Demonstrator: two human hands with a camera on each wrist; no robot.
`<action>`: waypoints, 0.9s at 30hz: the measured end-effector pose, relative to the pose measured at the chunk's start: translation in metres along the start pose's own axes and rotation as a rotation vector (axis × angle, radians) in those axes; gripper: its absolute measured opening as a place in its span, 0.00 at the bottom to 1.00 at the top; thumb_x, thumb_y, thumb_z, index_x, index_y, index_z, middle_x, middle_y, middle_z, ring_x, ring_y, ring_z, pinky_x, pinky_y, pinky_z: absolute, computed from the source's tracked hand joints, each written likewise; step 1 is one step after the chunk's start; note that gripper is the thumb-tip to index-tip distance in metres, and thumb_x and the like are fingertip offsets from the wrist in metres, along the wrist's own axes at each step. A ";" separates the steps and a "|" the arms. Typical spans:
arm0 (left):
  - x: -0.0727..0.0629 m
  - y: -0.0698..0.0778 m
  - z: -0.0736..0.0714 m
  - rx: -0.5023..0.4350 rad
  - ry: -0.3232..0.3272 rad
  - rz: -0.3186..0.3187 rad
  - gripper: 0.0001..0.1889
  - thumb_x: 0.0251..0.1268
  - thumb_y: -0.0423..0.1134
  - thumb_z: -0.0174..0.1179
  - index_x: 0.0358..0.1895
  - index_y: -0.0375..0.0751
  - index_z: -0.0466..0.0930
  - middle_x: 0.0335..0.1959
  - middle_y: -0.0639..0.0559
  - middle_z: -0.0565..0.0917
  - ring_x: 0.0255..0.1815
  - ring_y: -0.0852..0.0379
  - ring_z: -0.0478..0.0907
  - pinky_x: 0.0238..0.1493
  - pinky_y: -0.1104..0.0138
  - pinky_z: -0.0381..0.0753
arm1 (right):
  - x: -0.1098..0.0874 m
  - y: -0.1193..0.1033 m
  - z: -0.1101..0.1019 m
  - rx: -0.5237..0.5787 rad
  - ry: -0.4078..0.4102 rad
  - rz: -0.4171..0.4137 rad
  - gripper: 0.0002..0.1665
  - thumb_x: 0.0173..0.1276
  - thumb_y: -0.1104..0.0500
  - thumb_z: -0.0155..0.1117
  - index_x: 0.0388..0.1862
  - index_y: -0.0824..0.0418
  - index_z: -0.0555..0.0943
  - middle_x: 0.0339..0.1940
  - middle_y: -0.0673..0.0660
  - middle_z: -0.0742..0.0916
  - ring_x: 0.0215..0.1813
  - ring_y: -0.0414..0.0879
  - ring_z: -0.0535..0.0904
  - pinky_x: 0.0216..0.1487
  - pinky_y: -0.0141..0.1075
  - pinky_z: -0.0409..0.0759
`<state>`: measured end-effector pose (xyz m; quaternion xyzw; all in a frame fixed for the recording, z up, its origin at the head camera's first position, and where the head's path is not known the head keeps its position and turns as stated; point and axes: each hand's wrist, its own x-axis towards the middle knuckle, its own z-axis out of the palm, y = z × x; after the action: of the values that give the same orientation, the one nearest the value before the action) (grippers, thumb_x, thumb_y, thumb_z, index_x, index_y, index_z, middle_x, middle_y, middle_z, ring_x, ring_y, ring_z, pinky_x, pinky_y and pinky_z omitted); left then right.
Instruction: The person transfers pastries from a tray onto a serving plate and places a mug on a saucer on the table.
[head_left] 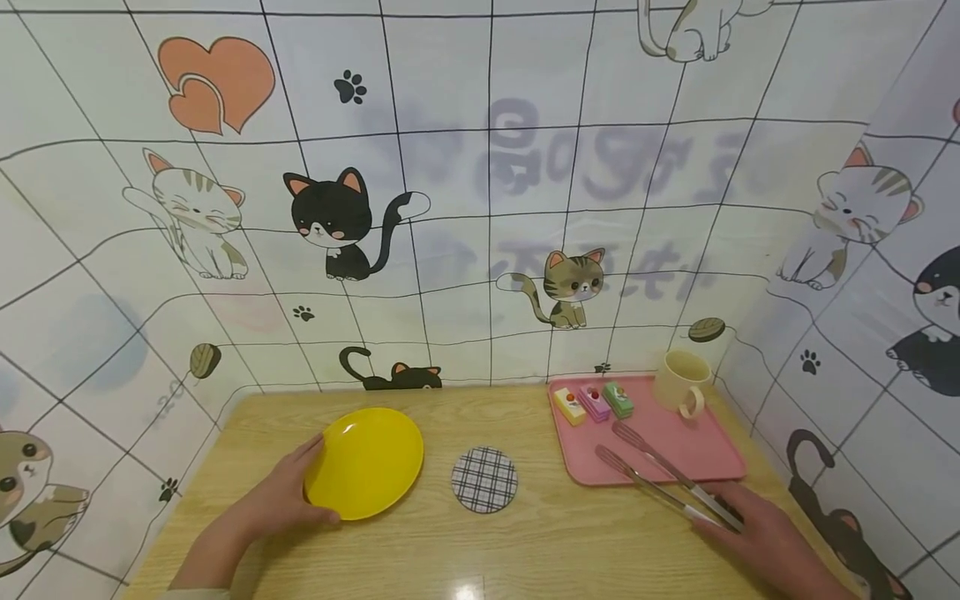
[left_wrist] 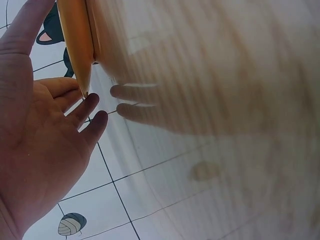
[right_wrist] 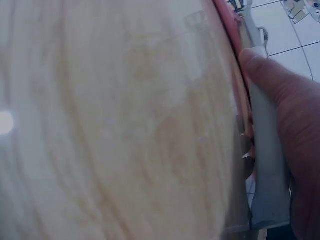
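Observation:
A round yellow plate [head_left: 364, 463] lies on the left of the table. My left hand [head_left: 281, 497] holds it at its left rim, the thumb along the near side and the fingers at the far side. In the left wrist view, fingers of the left hand [left_wrist: 55, 115] touch the plate's edge [left_wrist: 77, 45]. My right hand [head_left: 765, 533] grips metal tongs [head_left: 663, 471] by their pale handles. Their two slotted tips are apart above the pink tray [head_left: 690, 442]. The right wrist view shows the thumb of the right hand [right_wrist: 300, 115] pressed along a tong handle [right_wrist: 270, 150].
Yellow [head_left: 569, 407], pink [head_left: 594, 402] and green [head_left: 618, 400] toy cake slices sit at the tray's back left. A cream mug [head_left: 681, 383] stands at its back right. A checked round coaster [head_left: 484, 480] lies between plate and tray. Cat-printed cloth [head_left: 465, 200] encloses the table.

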<state>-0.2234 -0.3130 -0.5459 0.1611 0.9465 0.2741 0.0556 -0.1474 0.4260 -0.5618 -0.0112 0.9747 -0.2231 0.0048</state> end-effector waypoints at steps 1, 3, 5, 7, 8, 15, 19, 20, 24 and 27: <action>0.000 0.000 0.000 0.001 -0.003 -0.001 0.71 0.45 0.62 0.89 0.84 0.22 0.59 0.87 0.26 0.58 0.83 0.20 0.58 0.79 0.28 0.61 | 0.000 0.000 -0.001 -0.004 -0.010 0.008 0.50 0.66 0.25 0.76 0.71 0.61 0.83 0.68 0.67 0.87 0.67 0.71 0.83 0.60 0.69 0.84; 0.000 0.000 0.000 -0.001 -0.004 -0.001 0.71 0.45 0.62 0.89 0.84 0.22 0.59 0.87 0.26 0.58 0.83 0.19 0.58 0.79 0.28 0.61 | 0.000 0.000 -0.003 -0.018 -0.015 0.008 0.52 0.66 0.25 0.75 0.72 0.63 0.83 0.68 0.69 0.86 0.68 0.73 0.82 0.60 0.70 0.83; 0.000 0.000 0.000 -0.003 -0.002 0.000 0.71 0.45 0.62 0.89 0.84 0.21 0.59 0.87 0.25 0.58 0.83 0.19 0.58 0.79 0.28 0.61 | -0.001 0.000 -0.002 -0.033 -0.008 0.000 0.54 0.66 0.25 0.75 0.74 0.64 0.83 0.70 0.71 0.85 0.68 0.75 0.81 0.60 0.72 0.82; -0.001 0.000 -0.001 -0.004 -0.002 0.001 0.71 0.45 0.62 0.89 0.84 0.21 0.59 0.87 0.25 0.58 0.83 0.19 0.58 0.79 0.28 0.61 | -0.002 0.001 -0.001 -0.046 0.004 -0.003 0.54 0.66 0.24 0.75 0.74 0.65 0.83 0.70 0.73 0.84 0.69 0.76 0.80 0.60 0.73 0.81; 0.000 0.000 -0.001 -0.004 0.000 0.002 0.71 0.45 0.62 0.89 0.83 0.21 0.59 0.87 0.25 0.58 0.83 0.19 0.58 0.79 0.28 0.61 | -0.002 0.001 0.000 -0.051 0.012 -0.004 0.54 0.66 0.25 0.76 0.74 0.65 0.83 0.71 0.73 0.83 0.69 0.77 0.79 0.61 0.73 0.81; -0.001 0.002 -0.002 -0.020 -0.011 -0.006 0.70 0.46 0.61 0.89 0.84 0.21 0.59 0.87 0.25 0.57 0.83 0.19 0.58 0.79 0.27 0.61 | -0.006 0.000 0.005 -0.033 0.076 -0.039 0.48 0.67 0.33 0.81 0.72 0.67 0.84 0.70 0.73 0.84 0.69 0.78 0.80 0.60 0.74 0.81; -0.001 0.002 -0.002 -0.021 -0.006 -0.001 0.71 0.45 0.62 0.89 0.84 0.21 0.58 0.87 0.25 0.57 0.82 0.19 0.58 0.79 0.27 0.61 | -0.008 -0.002 0.006 -0.003 0.137 -0.092 0.44 0.68 0.38 0.82 0.72 0.65 0.84 0.69 0.71 0.85 0.67 0.75 0.81 0.57 0.74 0.82; -0.001 0.001 -0.002 -0.021 -0.003 0.001 0.71 0.45 0.62 0.89 0.84 0.21 0.58 0.87 0.25 0.58 0.82 0.18 0.58 0.79 0.27 0.61 | -0.008 -0.002 0.007 -0.001 0.169 -0.110 0.42 0.68 0.40 0.83 0.71 0.63 0.85 0.67 0.69 0.87 0.65 0.72 0.83 0.56 0.71 0.84; -0.001 0.000 -0.002 -0.024 -0.001 0.008 0.71 0.45 0.62 0.89 0.84 0.21 0.58 0.87 0.25 0.58 0.82 0.18 0.58 0.79 0.27 0.61 | -0.007 -0.004 0.007 0.004 0.299 -0.180 0.31 0.65 0.49 0.87 0.64 0.58 0.89 0.51 0.54 0.89 0.47 0.47 0.83 0.41 0.47 0.84; 0.000 -0.001 -0.002 -0.029 -0.004 0.008 0.71 0.44 0.61 0.89 0.84 0.21 0.58 0.87 0.25 0.58 0.82 0.19 0.58 0.79 0.27 0.61 | -0.005 -0.009 0.006 -0.004 0.341 -0.174 0.29 0.64 0.51 0.88 0.61 0.57 0.89 0.42 0.46 0.85 0.37 0.38 0.73 0.34 0.36 0.73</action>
<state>-0.2242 -0.3145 -0.5446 0.1644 0.9417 0.2877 0.0589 -0.1422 0.4157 -0.5636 -0.0576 0.9572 -0.2193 -0.1796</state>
